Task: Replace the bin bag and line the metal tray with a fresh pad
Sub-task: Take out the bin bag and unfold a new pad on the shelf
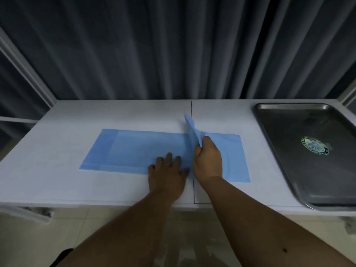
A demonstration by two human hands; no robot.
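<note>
The left hand pressed the blue pad flat; the right hand pinched its raised fold, best opened slowly rightward.

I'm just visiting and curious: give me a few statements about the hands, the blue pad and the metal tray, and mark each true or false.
1. The blue pad lies inside the metal tray. False: it lies on the white table, left of the tray.
2. The left hand presses flat on the pad. True.
3. The right hand rests empty on the table. False: it pinches a raised fold of the pad.
4. The tray has a round sticker inside. True.
</note>
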